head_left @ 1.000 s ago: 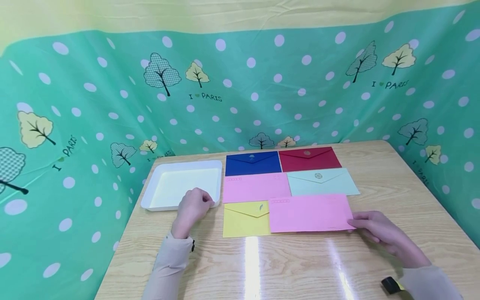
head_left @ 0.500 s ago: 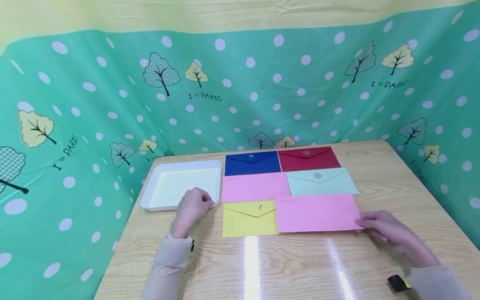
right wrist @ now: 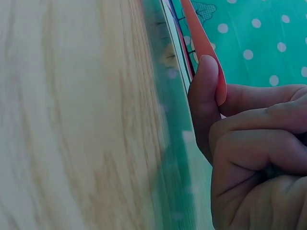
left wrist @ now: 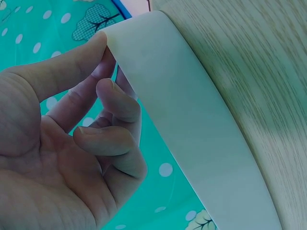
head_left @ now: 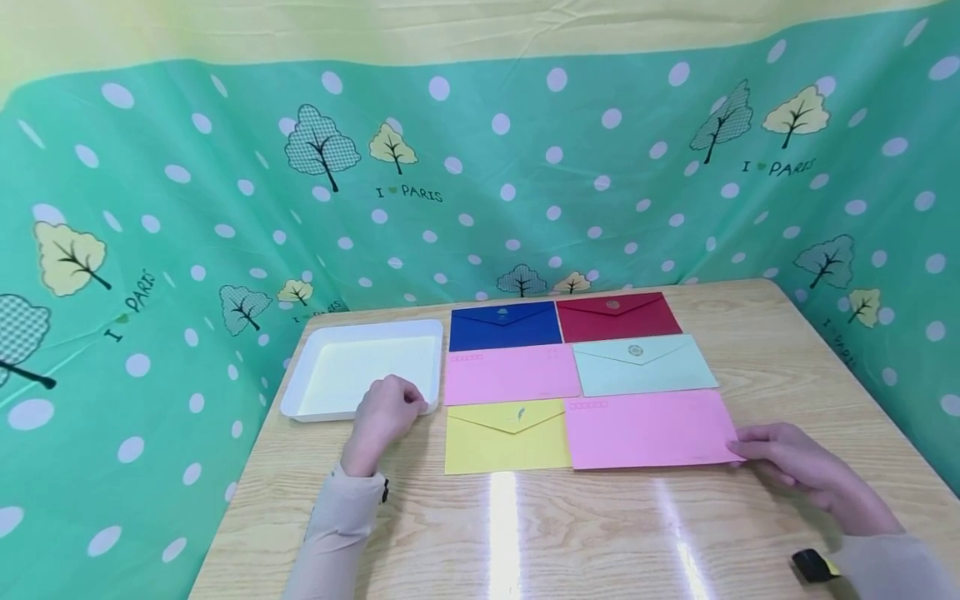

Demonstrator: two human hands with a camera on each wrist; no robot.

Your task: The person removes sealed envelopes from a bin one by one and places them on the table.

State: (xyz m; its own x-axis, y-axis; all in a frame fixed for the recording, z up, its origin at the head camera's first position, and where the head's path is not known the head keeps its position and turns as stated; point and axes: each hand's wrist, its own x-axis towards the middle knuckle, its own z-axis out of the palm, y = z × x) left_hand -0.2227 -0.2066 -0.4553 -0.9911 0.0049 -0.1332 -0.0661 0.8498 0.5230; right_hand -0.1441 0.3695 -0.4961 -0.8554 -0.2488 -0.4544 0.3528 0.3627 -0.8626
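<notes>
My right hand (head_left: 798,462) pinches the right end of a pink envelope (head_left: 652,429) between thumb and fingers; in the right wrist view the envelope (right wrist: 204,45) appears edge-on. Its left end meets the yellow envelope (head_left: 506,446), and its far edge lies by the mint green envelope (head_left: 645,371). My left hand (head_left: 386,417) pinches the near right corner of a white tray (head_left: 333,416). From the left wrist view, thumb and forefinger hold the rim of the tray (left wrist: 177,110), while the other fingers of that hand (left wrist: 81,129) curl beside it.
Behind lie another pink envelope (head_left: 510,375), a blue envelope (head_left: 502,329) and a red envelope (head_left: 618,317), making rows with the others right of the tray. The wooden table (head_left: 420,533) ends at a dotted green curtain (head_left: 465,167) at the back and sides.
My right hand has moved right with the pink envelope, uncovering more of the yellow one. The pink envelope has shifted slightly nearer, off the mint green one. My left hand stays on the tray.
</notes>
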